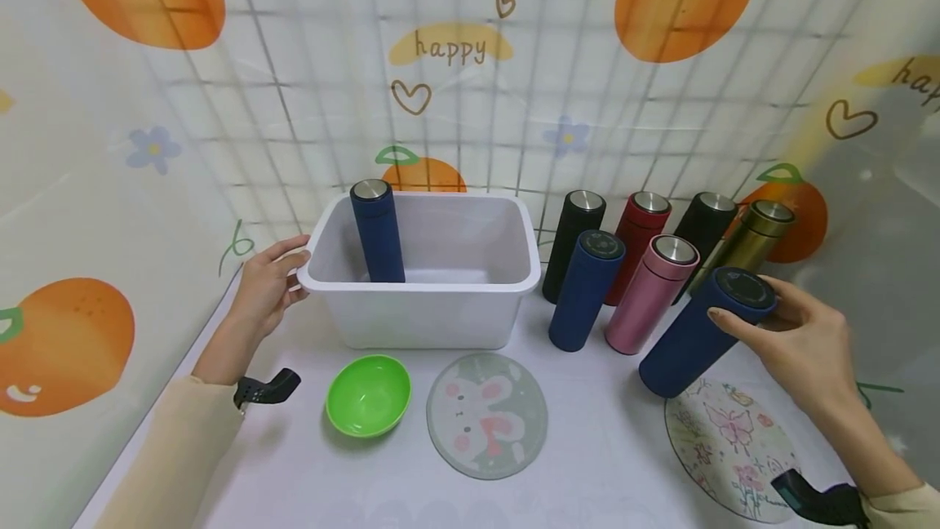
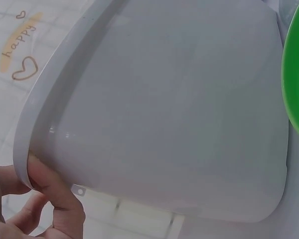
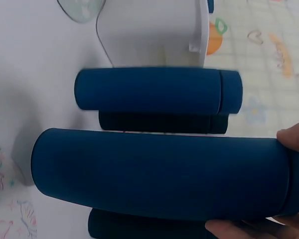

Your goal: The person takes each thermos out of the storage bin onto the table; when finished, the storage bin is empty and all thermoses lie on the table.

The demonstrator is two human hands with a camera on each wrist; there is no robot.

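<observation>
While left hand (image 1: 266,288) grips white tub (image 1: 470,288) rim, right hand (image 1: 796,337) clasps tilted navy flask (image 1: 698,337) by cap

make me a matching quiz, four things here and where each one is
Things:
1. dark blue cylindrical metal flask
2. small green plastic bowl
3. gold metal flask
4. left hand

Places:
a. back right of the flask group
b. on the white plastic bin's left rim
c. upright inside the bin
d. on the table before the bin

Pairs: 1-c, 2-d, 3-a, 4-b

white bin (image 1: 426,313) | green bowl (image 1: 367,395) | navy flask (image 1: 701,333) | pink flask (image 1: 649,295)
</observation>
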